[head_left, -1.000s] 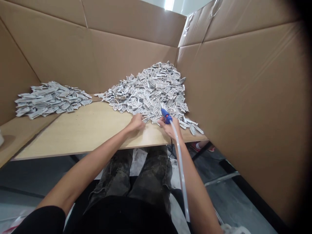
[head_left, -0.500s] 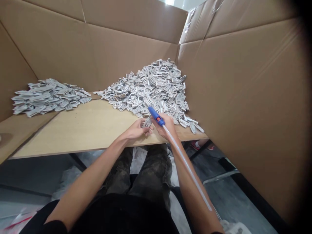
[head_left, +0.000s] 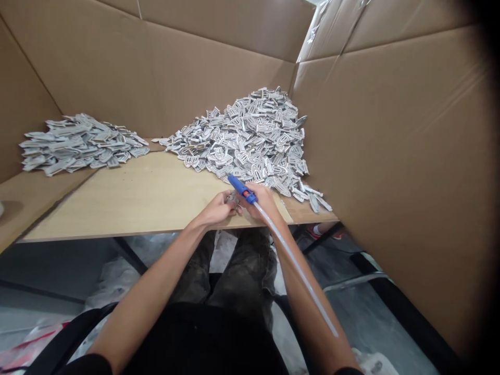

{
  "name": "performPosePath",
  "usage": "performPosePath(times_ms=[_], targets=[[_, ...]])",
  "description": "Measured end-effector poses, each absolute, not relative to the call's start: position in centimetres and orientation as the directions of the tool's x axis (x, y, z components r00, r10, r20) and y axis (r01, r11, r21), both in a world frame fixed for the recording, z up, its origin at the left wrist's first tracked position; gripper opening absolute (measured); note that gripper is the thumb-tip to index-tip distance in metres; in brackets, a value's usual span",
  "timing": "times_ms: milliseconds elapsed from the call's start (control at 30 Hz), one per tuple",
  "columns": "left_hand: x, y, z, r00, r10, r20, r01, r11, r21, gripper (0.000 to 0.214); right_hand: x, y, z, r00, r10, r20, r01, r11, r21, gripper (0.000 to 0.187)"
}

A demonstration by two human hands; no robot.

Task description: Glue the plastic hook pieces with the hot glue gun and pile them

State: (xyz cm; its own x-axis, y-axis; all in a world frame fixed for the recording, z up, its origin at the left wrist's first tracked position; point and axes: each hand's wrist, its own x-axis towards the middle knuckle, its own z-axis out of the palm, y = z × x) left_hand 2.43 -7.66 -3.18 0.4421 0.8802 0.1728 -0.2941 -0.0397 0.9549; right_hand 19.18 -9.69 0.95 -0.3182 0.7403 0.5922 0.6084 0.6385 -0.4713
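My right hand point(head_left: 262, 200) is closed on a blue tool point(head_left: 240, 188) with a red collar, and a clear hose point(head_left: 292, 263) runs from it back along my forearm. My left hand point(head_left: 216, 209) pinches a small grey flat piece point(head_left: 233, 197) right at the tool's tip, above the front edge of the wooden board point(head_left: 128, 200). A big heap of the same grey pieces point(head_left: 250, 140) lies just beyond both hands, against the right cardboard wall.
A smaller pile of grey pieces point(head_left: 78, 143) lies at the far left. Cardboard walls point(head_left: 390, 146) enclose the board at the back, left and right. My legs and the board's dark frame show below its front edge.
My left hand took a grey piece from the heap's edge and drew it back. Both hands came together at the board's front edge, the blue tool now tilted left onto the piece.
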Motion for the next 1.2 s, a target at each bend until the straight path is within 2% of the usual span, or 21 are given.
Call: performPosePath(times_ms=[100, 167, 267, 367, 467, 700, 867, 1033, 1200], targets=[[2.7, -8.0, -3.0, 0.31, 0.946, 0.098, -0.37, 0.024, 0.929, 0.012, 19.0, -9.7, 1.1, -0.242, 0.747, 0.62, 0.59, 0.62, -0.517, 0.033], [2.8, -8.3, -2.6, 0.189, 0.981, 0.049, -0.442, 0.04, 0.896, 0.011, 18.9, -9.7, 1.1, -0.163, 0.796, 0.583, 0.531, 0.569, -0.628, 0.041], [2.9, -8.7, -2.1, 0.063, 0.998, 0.027, -0.5, 0.008, 0.866, 0.015, 18.9, -9.8, 0.7, -0.175, 0.913, 0.369, 0.343, 0.408, -0.846, 0.063], [3.1, -8.8, -1.8, -0.013, 0.999, 0.051, -0.52, -0.05, 0.853, 0.017, 18.8, -9.9, 0.1, -0.26, 0.936, 0.239, 0.18, 0.29, -0.94, 0.075], [3.2, -8.7, -1.9, -0.058, 0.997, 0.055, -0.541, -0.078, 0.837, 0.02, 18.8, -9.7, -0.5, -0.274, 0.935, 0.227, 0.125, 0.268, -0.955, 0.074], [3.2, -8.7, -2.4, -0.089, 0.994, 0.064, -0.566, -0.103, 0.818, 0.013, 18.9, -9.3, -1.2, -0.311, 0.929, 0.199, 0.149, 0.255, -0.955, 0.073], [3.0, -9.1, -2.2, -0.023, 0.998, 0.052, -0.559, -0.056, 0.827, 0.01, 18.6, -9.9, -0.6, -0.308, 0.933, 0.188, 0.213, 0.261, -0.942, 0.074], [3.1, -9.2, -2.1, -0.015, 0.996, 0.085, -0.548, -0.08, 0.833, 0.013, 18.5, -10.0, -0.5, -0.276, 0.945, 0.176, 0.236, 0.244, -0.941, 0.076], [3.1, -9.0, -2.8, -0.016, 0.993, 0.118, -0.511, -0.11, 0.853, 0.015, 18.6, -10.1, -0.7, -0.221, 0.956, 0.192, 0.37, 0.265, -0.891, 0.077]])
